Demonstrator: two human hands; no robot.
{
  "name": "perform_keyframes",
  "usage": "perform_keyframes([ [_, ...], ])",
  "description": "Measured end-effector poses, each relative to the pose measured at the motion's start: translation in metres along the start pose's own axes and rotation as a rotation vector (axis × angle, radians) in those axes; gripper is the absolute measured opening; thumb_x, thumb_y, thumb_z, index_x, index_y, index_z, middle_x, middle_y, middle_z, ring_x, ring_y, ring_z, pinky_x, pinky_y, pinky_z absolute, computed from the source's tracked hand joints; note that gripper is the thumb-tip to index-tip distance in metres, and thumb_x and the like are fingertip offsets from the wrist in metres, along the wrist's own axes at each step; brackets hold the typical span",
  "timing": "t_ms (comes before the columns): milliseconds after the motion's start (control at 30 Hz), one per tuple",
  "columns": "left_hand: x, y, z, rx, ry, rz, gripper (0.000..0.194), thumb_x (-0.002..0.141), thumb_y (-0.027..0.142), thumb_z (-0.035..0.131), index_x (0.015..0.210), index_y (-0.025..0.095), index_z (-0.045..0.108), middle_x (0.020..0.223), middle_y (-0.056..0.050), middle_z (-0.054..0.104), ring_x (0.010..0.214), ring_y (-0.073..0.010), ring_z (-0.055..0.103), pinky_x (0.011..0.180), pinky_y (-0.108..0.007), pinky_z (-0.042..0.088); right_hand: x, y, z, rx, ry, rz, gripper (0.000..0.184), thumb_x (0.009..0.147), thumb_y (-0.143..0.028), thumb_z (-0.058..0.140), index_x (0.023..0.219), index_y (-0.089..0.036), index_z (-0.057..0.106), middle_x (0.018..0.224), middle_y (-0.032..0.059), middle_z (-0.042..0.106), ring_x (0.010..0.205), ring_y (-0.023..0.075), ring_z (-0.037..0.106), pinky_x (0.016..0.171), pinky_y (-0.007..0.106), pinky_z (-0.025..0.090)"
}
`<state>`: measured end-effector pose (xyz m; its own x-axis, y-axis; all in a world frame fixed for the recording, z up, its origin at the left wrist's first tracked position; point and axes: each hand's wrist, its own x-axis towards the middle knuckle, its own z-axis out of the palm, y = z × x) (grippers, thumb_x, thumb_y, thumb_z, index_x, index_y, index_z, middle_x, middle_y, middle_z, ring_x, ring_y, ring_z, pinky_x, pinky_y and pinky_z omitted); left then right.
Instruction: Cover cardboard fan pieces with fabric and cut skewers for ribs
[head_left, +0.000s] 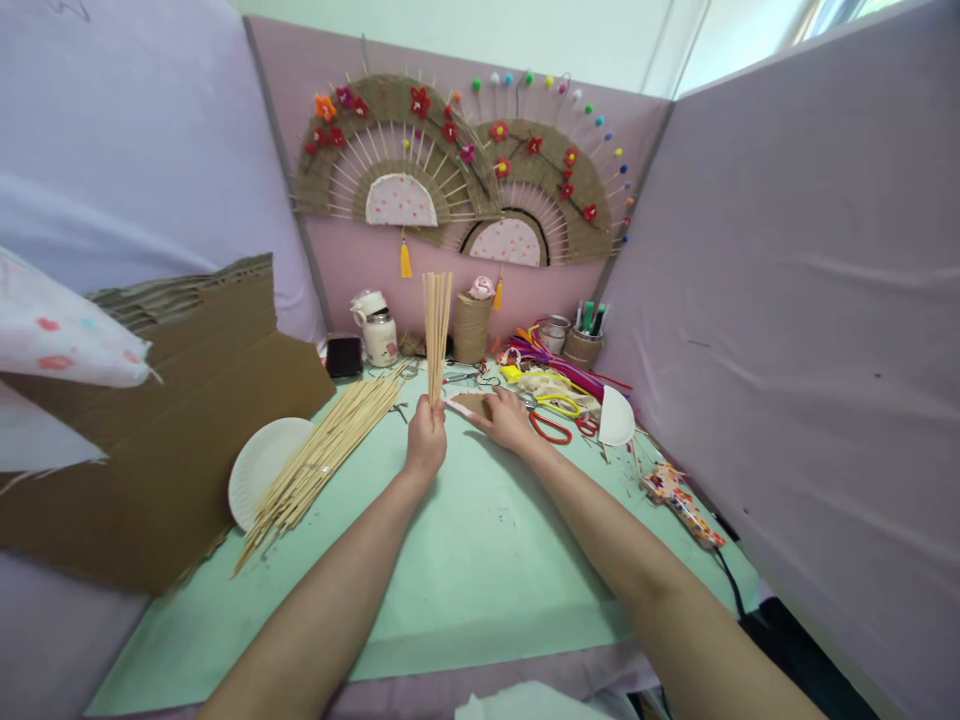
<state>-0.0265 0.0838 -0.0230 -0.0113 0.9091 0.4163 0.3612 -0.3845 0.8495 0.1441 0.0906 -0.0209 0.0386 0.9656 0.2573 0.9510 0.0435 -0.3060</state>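
Observation:
A bundle of thin bamboo skewers [437, 325] stands upright in my left hand [427, 436], whose fingers are wrapped round its lower end. Just to the right, my right hand [507, 417] has its fingers on a small piece of brown cardboard [470, 403] with a whitish-pink edge. Its thumb lies along the near side, and the hand covers part of the piece. Left of my hands, many loose skewers [330, 455] lie in a slanting pile, partly over a white paper plate [259, 465]. Red-handled scissors [551, 430] and yellow-handled scissors [561, 405] lie beside my right hand.
Large cardboard [187, 420] leans at the left. Behind stand a white bottle [380, 338], a twine-wrapped holder [472, 328] and a pen pot [583, 347]. A white half-disc [617, 416] and a patterned glue gun [684, 503] lie right. Two decorated fans [397, 95] hang behind.

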Motion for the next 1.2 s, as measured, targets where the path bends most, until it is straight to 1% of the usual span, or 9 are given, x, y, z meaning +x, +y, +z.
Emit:
perform_keyframes([
  [133, -0.004, 0.011, -0.002, 0.189, -0.121, 0.077, 0.02, 0.094, 0.035, 0.03, 0.087, 0.022, 0.043, 0.072, -0.002, 0.056, 0.066, -0.0175, 0.055, 0.061, -0.026, 0.037, -0.018, 0.012, -0.016, 0.221, 0.223, -0.074, 0.035, 0.085, -0.043, 0.051, 0.106, -0.017, 0.062, 0.122, 0.0144, 0.058, 0.116, 0.0265, 0.049, 0.099, 0.042, 0.035],
  [200, -0.006, 0.02, -0.005, 0.31, -0.258, 0.115, 0.022, 0.094, 0.033, 0.029, 0.097, 0.021, 0.048, 0.082, -0.005, 0.062, 0.076, -0.02, 0.059, 0.066, -0.028, 0.038, -0.027, 0.025, -0.03, 0.376, 0.435, -0.077, 0.026, 0.085, -0.036, 0.048, 0.097, -0.018, 0.061, 0.109, 0.0131, 0.063, 0.107, 0.0241, 0.054, 0.095, 0.04, 0.039],
  [333, -0.009, 0.033, -0.01, 0.537, -0.622, 0.165, 0.028, 0.093, 0.035, 0.03, 0.101, 0.022, 0.053, 0.094, -0.007, 0.067, 0.083, -0.0227, 0.06, 0.069, -0.029, 0.039, -0.042, 0.063, -0.056, 0.635, 0.957, 0.252, 0.022, 0.08, -0.032, 0.046, 0.092, -0.016, 0.056, 0.092, 0.0075, 0.06, 0.085, 0.0188, 0.057, 0.08, 0.035, 0.045],
  [467, -0.012, 0.035, -0.014, 0.746, -0.917, 0.18, 0.023, 0.088, 0.03, 0.035, 0.094, 0.02, 0.056, 0.092, -0.009, 0.067, 0.079, -0.0236, 0.06, 0.067, -0.031, 0.04, -0.047, 0.093, -0.069, 0.706, 1.124, 0.428, 0.017, 0.074, -0.028, 0.047, 0.084, -0.016, 0.054, 0.079, 0.0023, 0.057, 0.074, 0.0154, 0.054, 0.074, 0.03, 0.045],
  [567, -0.014, 0.036, -0.016, 0.899, -0.96, 0.213, 0.024, 0.087, 0.024, 0.034, 0.093, 0.019, 0.056, 0.093, -0.011, 0.064, 0.08, -0.0245, 0.06, 0.067, -0.033, 0.041, -0.049, 0.089, -0.069, 0.722, 0.956, 0.32, 0.015, 0.074, -0.027, 0.047, 0.082, -0.017, 0.055, 0.076, 0.0017, 0.058, 0.071, 0.0151, 0.054, 0.072, 0.03, 0.046],
  [700, -0.023, 0.039, -0.02, 1.006, -0.957, 0.256, 0.026, 0.087, 0.019, 0.031, 0.097, 0.018, 0.055, 0.097, -0.012, 0.058, 0.079, -0.0238, 0.058, 0.066, -0.034, 0.043, -0.061, 0.058, -0.062, 0.649, 0.459, 0.042, 0.022, 0.083, -0.031, 0.047, 0.094, -0.017, 0.059, 0.087, 0.0061, 0.065, 0.078, 0.0179, 0.059, 0.075, 0.033, 0.048],
  [833, -0.036, 0.038, -0.026, 1.059, -0.931, 0.268, 0.028, 0.09, 0.016, 0.027, 0.1, 0.018, 0.053, 0.099, -0.012, 0.055, 0.08, -0.0219, 0.056, 0.065, -0.033, 0.043, -0.086, 0.032, -0.049, 0.321, 0.023, -0.245, 0.046, 0.086, -0.041, 0.052, 0.126, -0.018, 0.052, 0.127, 0.0136, 0.057, 0.117, 0.0249, 0.052, 0.099, 0.041, 0.04],
  [1000, -0.044, 0.036, -0.024, 1.112, -0.864, 0.261, 0.026, 0.093, 0.021, 0.029, 0.101, 0.018, 0.054, 0.101, -0.013, 0.054, 0.091, -0.0244, 0.054, 0.072, -0.035, 0.044, -0.108, 0.024, -0.029, 0.036, -0.348, -0.183, 0.068, 0.089, -0.051, 0.044, 0.145, -0.015, 0.032, 0.152, 0.0132, 0.03, 0.142, 0.0284, 0.02, 0.114, 0.05, 0.015],
  [1200, -0.052, 0.034, -0.024, 1.032, -0.778, 0.279, 0.031, 0.092, 0.035, 0.043, 0.114, 0.016, 0.054, 0.119, -0.015, 0.055, 0.111, -0.0294, 0.049, 0.09, -0.044, 0.041, -0.11, 0.022, -0.028, -0.014, -0.453, -0.144, 0.077, 0.089, -0.06, 0.032, 0.15, -0.015, 0.019, 0.157, 0.0098, 0.016, 0.145, 0.0249, 0.007, 0.115, 0.049, 0.006],
])
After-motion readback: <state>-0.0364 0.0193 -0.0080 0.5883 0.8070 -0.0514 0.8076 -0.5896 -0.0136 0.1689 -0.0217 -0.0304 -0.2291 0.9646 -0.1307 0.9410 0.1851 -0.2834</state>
